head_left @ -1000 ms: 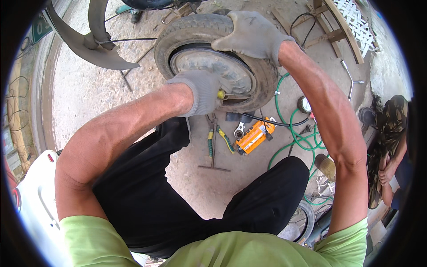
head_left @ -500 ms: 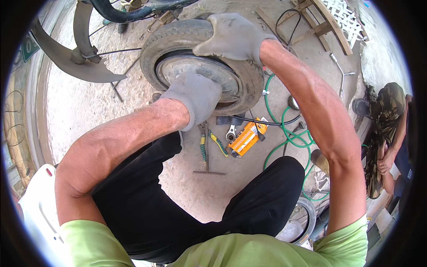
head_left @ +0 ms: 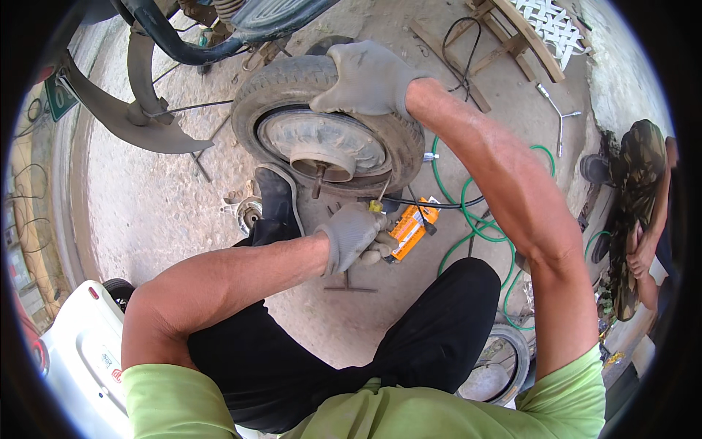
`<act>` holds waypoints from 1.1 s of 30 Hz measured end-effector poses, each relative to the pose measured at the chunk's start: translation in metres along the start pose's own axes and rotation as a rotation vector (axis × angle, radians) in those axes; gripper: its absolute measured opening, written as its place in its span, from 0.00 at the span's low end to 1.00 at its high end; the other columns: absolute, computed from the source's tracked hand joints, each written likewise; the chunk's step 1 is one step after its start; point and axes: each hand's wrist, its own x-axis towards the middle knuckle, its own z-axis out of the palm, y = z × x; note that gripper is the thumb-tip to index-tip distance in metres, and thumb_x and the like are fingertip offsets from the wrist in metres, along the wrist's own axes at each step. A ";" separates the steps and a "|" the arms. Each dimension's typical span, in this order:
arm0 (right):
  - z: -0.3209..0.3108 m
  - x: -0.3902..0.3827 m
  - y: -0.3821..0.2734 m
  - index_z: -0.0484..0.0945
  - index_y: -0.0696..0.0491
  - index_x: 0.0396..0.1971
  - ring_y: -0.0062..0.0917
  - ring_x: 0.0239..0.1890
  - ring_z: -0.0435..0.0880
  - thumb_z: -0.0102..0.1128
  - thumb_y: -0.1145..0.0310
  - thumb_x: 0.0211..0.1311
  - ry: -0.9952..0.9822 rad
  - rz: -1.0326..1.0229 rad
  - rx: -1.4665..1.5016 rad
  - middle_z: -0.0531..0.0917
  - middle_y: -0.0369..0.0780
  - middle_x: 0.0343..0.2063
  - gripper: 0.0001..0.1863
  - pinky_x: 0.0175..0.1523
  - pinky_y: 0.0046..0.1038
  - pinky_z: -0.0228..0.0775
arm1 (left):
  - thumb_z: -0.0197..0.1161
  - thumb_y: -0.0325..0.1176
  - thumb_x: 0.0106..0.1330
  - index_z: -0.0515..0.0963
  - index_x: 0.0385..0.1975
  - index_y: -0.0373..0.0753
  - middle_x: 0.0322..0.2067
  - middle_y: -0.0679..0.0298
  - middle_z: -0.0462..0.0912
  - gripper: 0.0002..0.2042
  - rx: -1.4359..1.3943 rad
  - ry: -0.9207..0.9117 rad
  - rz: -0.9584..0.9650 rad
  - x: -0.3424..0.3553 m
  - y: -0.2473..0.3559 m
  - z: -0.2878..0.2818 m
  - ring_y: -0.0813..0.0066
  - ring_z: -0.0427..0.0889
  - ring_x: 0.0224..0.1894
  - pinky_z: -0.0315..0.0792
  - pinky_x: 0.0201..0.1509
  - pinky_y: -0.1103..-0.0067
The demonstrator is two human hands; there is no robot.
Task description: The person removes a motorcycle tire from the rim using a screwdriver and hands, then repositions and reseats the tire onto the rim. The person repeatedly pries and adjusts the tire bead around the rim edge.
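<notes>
My right hand [head_left: 363, 79], in a grey glove, grips the upper edge of the worn tire [head_left: 252, 128], which surrounds a metal hub wheel [head_left: 307, 128] with a protruding axle. My gloved left hand [head_left: 351, 235] is below the wheel, its fingers curled; what they hold is hidden. At its upper side is a yellow screwdriver handle [head_left: 376, 206], its shaft reaching up to the lower rim. An orange box [head_left: 409, 230] lies just right of that hand, beside a black hose.
A scooter frame and mudguard [head_left: 142, 132] overhang the upper left. Green hose [head_left: 468, 192], a cross wrench [head_left: 561, 117], wooden pieces [head_left: 530, 55] and another tire [head_left: 512, 351] lie around. At far right is another person's forearm [head_left: 651, 227]. A white plastic body [head_left: 88, 336] is lower left.
My left hand has moved down and right, away from the hub, uncovering the axle. The wheel and my right hand sit slightly farther left and lower in view than one second ago.
</notes>
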 end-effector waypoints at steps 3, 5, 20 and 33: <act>-0.004 -0.006 -0.005 0.88 0.62 0.51 0.52 0.54 0.92 0.79 0.36 0.59 -0.012 0.037 0.003 0.92 0.58 0.48 0.41 0.62 0.45 0.84 | 0.53 0.35 0.91 0.77 0.57 0.34 0.32 0.56 0.87 0.11 -0.079 0.054 0.078 0.005 -0.024 0.029 0.75 0.79 0.19 0.71 0.18 0.79; -0.008 -0.013 -0.009 0.88 0.62 0.51 0.51 0.55 0.92 0.79 0.36 0.59 0.003 0.064 0.006 0.92 0.58 0.48 0.41 0.63 0.45 0.84 | 0.53 0.34 0.91 0.75 0.57 0.37 0.34 0.56 0.88 0.08 -0.051 0.172 0.110 0.005 -0.030 0.057 0.74 0.80 0.21 0.74 0.20 0.76; -0.012 -0.008 -0.024 0.89 0.60 0.59 0.48 0.60 0.93 0.73 0.39 0.60 -0.048 0.203 0.008 0.94 0.55 0.55 0.40 0.66 0.44 0.85 | 0.57 0.33 0.91 0.69 0.61 0.39 0.39 0.55 0.88 0.09 -0.515 0.117 0.461 0.109 -0.066 0.117 0.66 0.91 0.31 0.88 0.34 0.68; 0.039 -0.097 0.012 0.76 0.65 0.73 0.46 0.66 0.90 0.85 0.43 0.56 0.302 0.365 0.402 0.88 0.59 0.63 0.54 0.71 0.41 0.81 | 0.58 0.26 0.88 0.70 0.62 0.39 0.40 0.58 0.91 0.09 -0.376 0.133 0.545 0.133 -0.087 0.087 0.71 0.92 0.30 0.86 0.31 0.74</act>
